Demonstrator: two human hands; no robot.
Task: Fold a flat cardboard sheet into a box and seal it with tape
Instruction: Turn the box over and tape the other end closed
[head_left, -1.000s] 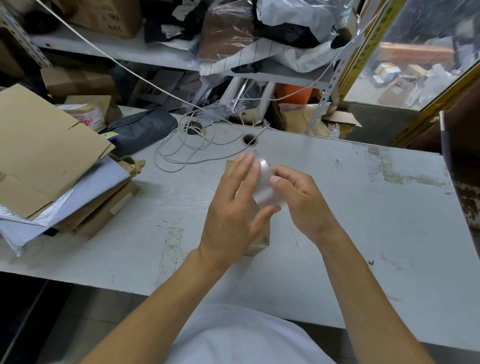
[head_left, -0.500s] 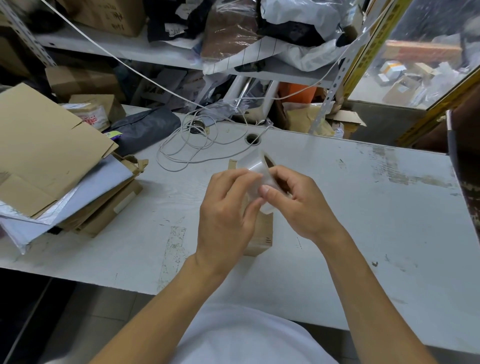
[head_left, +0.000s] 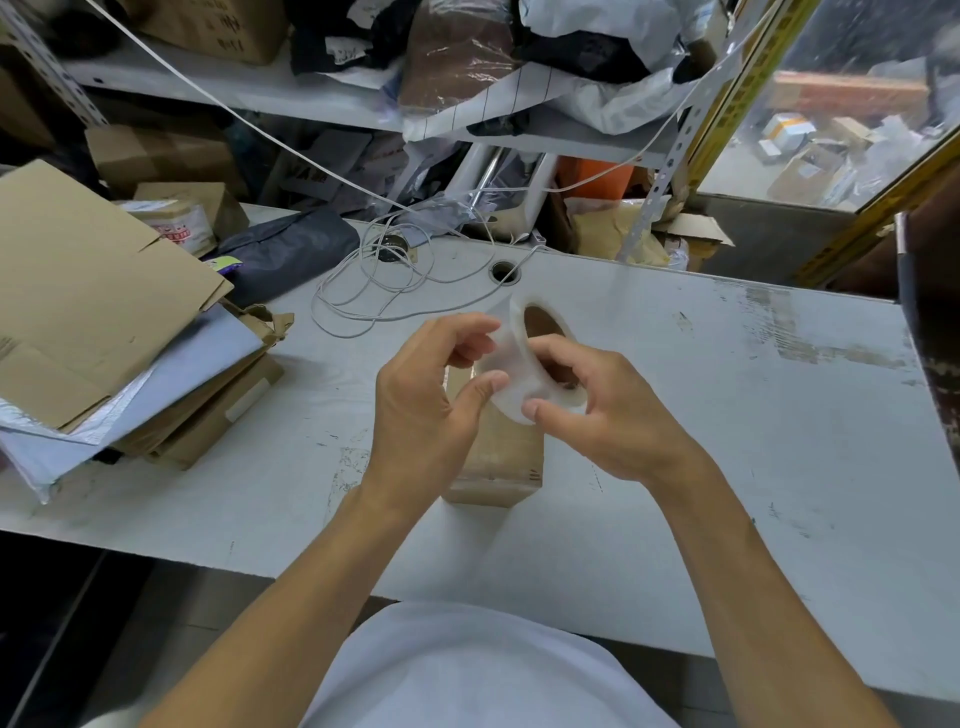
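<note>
Tape roll (head_left: 524, 364) between both hands

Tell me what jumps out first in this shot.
Both hands meet mid-table over a small cardboard box: the right hand has its grip on a roll of clear tape, and the left hand pinches at the roll's edge. At the table's left edge sits a messy stack of flat cardboard, and a loose white cable coils behind the hands.
</note>
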